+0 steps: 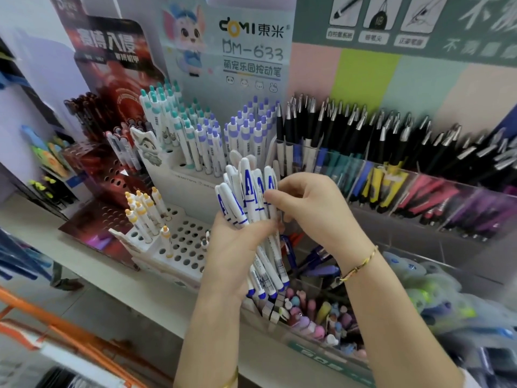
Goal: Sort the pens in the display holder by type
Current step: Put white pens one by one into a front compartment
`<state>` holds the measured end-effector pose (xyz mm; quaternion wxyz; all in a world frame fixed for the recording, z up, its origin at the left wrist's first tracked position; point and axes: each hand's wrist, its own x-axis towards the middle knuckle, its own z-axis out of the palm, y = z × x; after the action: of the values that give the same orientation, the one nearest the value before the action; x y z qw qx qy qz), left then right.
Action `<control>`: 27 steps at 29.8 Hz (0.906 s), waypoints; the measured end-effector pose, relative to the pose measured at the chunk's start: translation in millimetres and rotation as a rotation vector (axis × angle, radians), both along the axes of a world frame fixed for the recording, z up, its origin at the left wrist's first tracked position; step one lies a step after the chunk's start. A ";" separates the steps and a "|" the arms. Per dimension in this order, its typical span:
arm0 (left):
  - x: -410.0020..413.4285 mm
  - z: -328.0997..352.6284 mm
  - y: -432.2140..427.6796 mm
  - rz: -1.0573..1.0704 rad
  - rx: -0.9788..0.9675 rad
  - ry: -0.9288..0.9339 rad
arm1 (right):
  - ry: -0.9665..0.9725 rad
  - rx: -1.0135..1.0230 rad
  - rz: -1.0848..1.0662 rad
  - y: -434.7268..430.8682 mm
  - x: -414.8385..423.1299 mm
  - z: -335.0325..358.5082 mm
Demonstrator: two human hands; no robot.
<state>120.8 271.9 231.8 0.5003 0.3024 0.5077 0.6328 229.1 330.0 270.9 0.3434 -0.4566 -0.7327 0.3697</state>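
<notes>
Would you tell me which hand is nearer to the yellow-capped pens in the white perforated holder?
Left. The left hand, gripping the white-and-blue pen bundle, sits just right of the yellow-capped pens; the right hand lies farther right, beyond the bundle.

a stationery shop; branded display stands (251,51) and shelved pen racks (391,141)

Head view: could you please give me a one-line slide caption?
Left hand grips a bundle of white-and-blue pens; right hand holds their tops, beside a white holder.
</notes>
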 end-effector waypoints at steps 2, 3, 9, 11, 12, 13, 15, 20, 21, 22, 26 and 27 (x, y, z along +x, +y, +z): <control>-0.5 -1.5 0.6 0.046 -0.030 -0.001 | 0.077 0.145 -0.137 5.2 0.3 2.4; -0.6 -1.8 0.6 0.068 -0.045 -0.005 | 0.163 0.222 -0.212 8.1 0.7 5.3; -2.8 2.9 0.1 0.107 -0.042 -0.050 | 0.228 0.608 -0.382 17.4 -6.8 1.3; -2.7 4.4 -0.5 0.106 -0.029 -0.054 | 0.124 0.534 -0.345 20.4 -12.0 -12.8; -2.6 5.1 -1.0 0.108 -0.025 -0.052 | 0.060 0.480 -0.336 22.6 -13.8 -20.3; -2.7 5.8 -1.9 0.109 -0.023 -0.048 | -0.012 0.433 -0.336 25.0 -14.4 -27.6; -3.8 5.7 -3.1 0.109 -0.021 -0.043 | -0.183 0.390 -0.349 27.4 -15.0 -37.6; -3.9 4.4 -4.4 0.089 -0.021 -0.058 | -0.516 0.330 -0.356 23.2 -16.6 -36.6; -3.3 3.8 -4.6 0.089 -0.025 -0.063 | -0.501 0.326 -0.362 22.9 -15.5 -35.8; -2.8 3.1 -4.5 0.087 -0.030 -0.067 | -0.459 0.332 -0.369 21.9 -14.1 -34.0; -1.6 0.1 -1.4 0.068 -0.030 -0.044 | -0.152 0.298 -0.266 13.3 -8.4 -19.7; -1.3 -0.1 -0.3 0.061 -0.029 -0.022 | -0.094 0.219 -0.193 10.5 -8.1 -15.0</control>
<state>119.5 271.6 231.7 0.4906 0.2726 0.5202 0.6438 221.0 340.5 255.9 0.3907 -0.5015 -0.7365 0.2310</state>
